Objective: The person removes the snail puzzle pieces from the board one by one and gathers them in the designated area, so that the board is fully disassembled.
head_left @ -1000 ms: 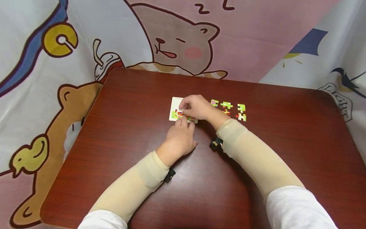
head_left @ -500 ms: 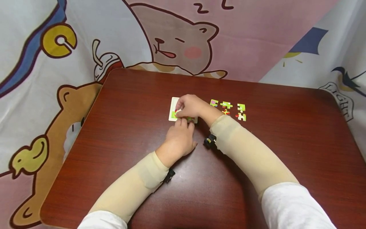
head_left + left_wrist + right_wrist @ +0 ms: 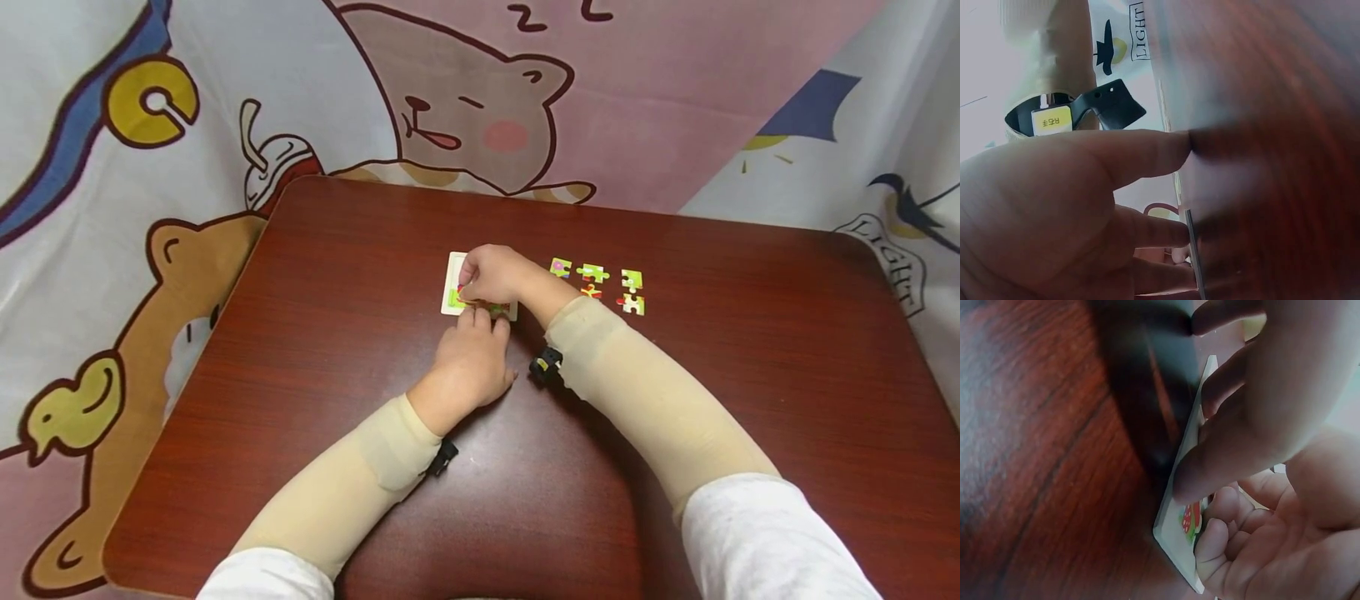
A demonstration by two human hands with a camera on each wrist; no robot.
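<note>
A pale puzzle tray (image 3: pixel 452 260) lies on the table with a colourful picture, partly filled in, along its near side. My left hand (image 3: pixel 472 358) rests its extended fingertips at the tray's near edge, and its thumb touches the tabletop. Above the tray, my right hand (image 3: pixel 498 273) reaches over with thumb and forefinger brought together, pinching a puzzle piece that the fingers mostly hide. The right wrist view shows the tray (image 3: pixel 1172 547) from low down, with a red, white-spotted print on it and curled fingers close by. Most of the tray's middle is covered by the hands.
Several loose jigsaw pieces (image 3: pixel 594 273) lie in rows to the right of the tray. The dark red-brown table (image 3: pixel 360 275) has rounded corners. A cartoon-printed cloth (image 3: pixel 637 100) hangs behind it and at the sides. Each wrist carries a black camera (image 3: pixel 546 365).
My right hand has shifted slightly left over the tray, its thumb and forefinger moving toward the tray's left side. The left hand keeps its place, and the loose pieces lie unchanged.
</note>
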